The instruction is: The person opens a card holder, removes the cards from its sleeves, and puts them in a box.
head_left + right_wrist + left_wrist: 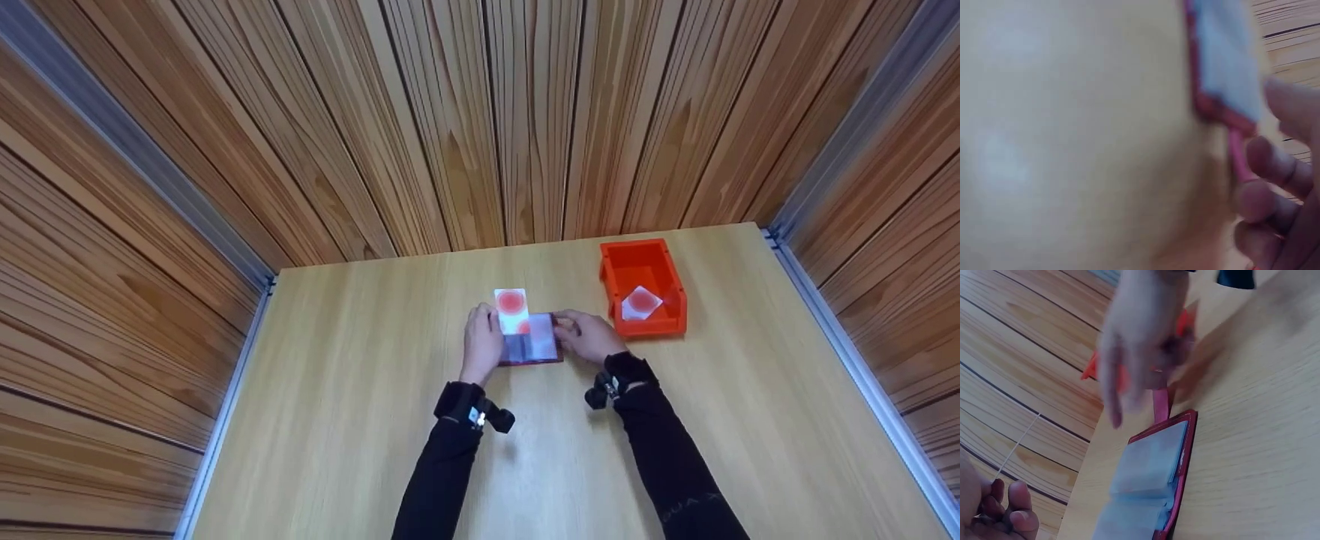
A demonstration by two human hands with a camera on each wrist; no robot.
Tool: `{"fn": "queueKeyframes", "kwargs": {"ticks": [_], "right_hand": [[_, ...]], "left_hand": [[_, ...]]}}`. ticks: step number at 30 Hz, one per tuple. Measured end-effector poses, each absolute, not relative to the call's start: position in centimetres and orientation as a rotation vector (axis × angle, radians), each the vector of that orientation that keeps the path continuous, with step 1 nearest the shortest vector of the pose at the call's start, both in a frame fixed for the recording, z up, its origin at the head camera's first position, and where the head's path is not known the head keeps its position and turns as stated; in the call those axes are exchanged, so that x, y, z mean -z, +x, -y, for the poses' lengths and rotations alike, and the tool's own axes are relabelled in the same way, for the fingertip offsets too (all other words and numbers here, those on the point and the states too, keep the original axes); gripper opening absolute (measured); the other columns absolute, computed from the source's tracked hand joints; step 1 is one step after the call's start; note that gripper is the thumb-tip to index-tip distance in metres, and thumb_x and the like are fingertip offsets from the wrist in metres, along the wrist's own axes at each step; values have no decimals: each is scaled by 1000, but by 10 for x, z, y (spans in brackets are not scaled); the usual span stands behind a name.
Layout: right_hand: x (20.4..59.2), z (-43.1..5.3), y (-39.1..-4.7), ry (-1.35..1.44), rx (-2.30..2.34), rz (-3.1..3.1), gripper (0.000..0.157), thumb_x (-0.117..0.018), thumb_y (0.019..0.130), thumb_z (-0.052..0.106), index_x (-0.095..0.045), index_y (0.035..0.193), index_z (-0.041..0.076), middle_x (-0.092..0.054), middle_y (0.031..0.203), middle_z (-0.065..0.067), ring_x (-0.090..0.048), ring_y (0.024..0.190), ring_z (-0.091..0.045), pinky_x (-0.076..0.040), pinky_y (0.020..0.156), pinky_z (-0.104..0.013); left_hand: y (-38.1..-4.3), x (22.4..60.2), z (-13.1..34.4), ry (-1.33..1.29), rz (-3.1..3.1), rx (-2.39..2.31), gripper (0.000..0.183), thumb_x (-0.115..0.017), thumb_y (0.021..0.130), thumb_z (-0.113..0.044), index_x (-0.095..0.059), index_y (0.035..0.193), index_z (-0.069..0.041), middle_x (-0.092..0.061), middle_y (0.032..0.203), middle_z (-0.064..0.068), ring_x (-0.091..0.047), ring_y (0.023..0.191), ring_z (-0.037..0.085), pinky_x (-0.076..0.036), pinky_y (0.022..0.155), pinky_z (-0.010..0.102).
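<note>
My left hand [482, 343] pinches a white card with red round spots [512, 306], held over the left part of an opened card holder. In the left wrist view the card [1018, 444] shows edge-on as a thin line above the fingers. The card holder [541, 341] lies spread on the table, with a dark red cover and clear plastic sleeves [1148, 464]. A pink strap [1161, 405] sticks out from its far end. My right hand [589, 337] is beside the holder's right edge, its loosely bent fingers [1258, 199] near the strap, holding nothing.
An orange-red bin [637, 259] stands on the table to the right, just beyond my right hand. Inside it lies another white card with a red spot [641, 302]. Wood-plank walls [450, 127] enclose the light wooden table [352, 390] at the back and sides.
</note>
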State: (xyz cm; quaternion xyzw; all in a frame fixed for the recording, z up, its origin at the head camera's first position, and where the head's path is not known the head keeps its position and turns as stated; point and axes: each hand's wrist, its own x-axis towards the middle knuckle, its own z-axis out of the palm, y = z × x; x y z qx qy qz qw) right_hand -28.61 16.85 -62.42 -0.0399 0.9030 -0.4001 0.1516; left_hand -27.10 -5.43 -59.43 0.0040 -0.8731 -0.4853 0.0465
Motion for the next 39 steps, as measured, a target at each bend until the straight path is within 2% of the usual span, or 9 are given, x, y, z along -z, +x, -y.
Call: {"fn": "queueKeyframes", "kwargs": {"ticks": [3,8,10,15,20,26,28,34,39], "right_hand": [[612,-165,-288,18,1432,-2451,40,-52,109,37,-63,138,12,-63,95,-14,-58,79,-27,-51,68,-32],[598,-153,-287,29,1641,-2248,47,-42,110,48,-67,119,9,-58,81,-16,-57,69,-32,-50,64,-33],[597,-147,-286,-21,1649,-2221,51,-40,110,50,-68,110,8,-58,77,-13,-58,63,-29,-51,64,-35],[598,-133,-283,-44,1728,-2140,41,-46,110,42,-61,94,7,-56,73,-5,-54,55,-18,-52,58,-31],[603,-127,-281,-22,1801,-2112,28,-54,109,28,-57,90,8,-53,69,-3,-51,50,-14,-49,51,-26],[607,-126,-279,-14,1788,-2183,28,-54,109,24,-57,87,7,-52,63,2,-49,46,-10,-47,47,-23],[607,-127,-279,-15,1793,-2196,29,-54,109,24,-58,90,2,-52,63,1,-49,46,-10,-47,48,-23],[608,-132,-282,-73,1765,-2271,32,-55,108,25,-59,91,-2,-53,64,-3,-52,49,-13,-51,51,-28],[607,-138,-283,-75,1723,-2307,32,-56,108,26,-60,93,-2,-54,66,-3,-55,52,-17,-56,57,-34]], "left_hand": [[-271,595,52,3,2648,1483,20,-44,109,-8,-52,92,-3,-46,90,5,-47,85,19,-43,77,31],[-271,597,46,8,2657,1508,19,-43,110,-9,-55,97,-1,-48,92,6,-48,86,19,-43,78,31],[-270,597,44,6,2664,1505,19,-44,110,-8,-56,98,-1,-50,93,7,-49,87,20,-44,79,32],[-269,598,39,-21,2647,1490,18,-45,108,-7,-56,96,-1,-52,92,8,-50,90,22,-45,82,35],[-266,599,38,-47,2634,1441,19,-46,107,-6,-55,91,-3,-53,91,8,-52,92,24,-45,83,36],[-265,604,37,-77,2646,1414,19,-46,107,-6,-57,93,-1,-57,92,10,-55,94,25,-47,86,38],[-266,606,38,-85,2644,1419,19,-47,107,-6,-58,93,-1,-58,93,10,-55,94,25,-48,86,38],[-263,612,43,-172,2559,1488,16,-50,105,-4,-57,91,-1,-57,89,8,-55,84,19,-46,76,31],[-263,614,47,-146,2627,1484,15,-51,107,-10,-62,101,-1,-62,98,9,-58,91,21,-49,82,34]]}}
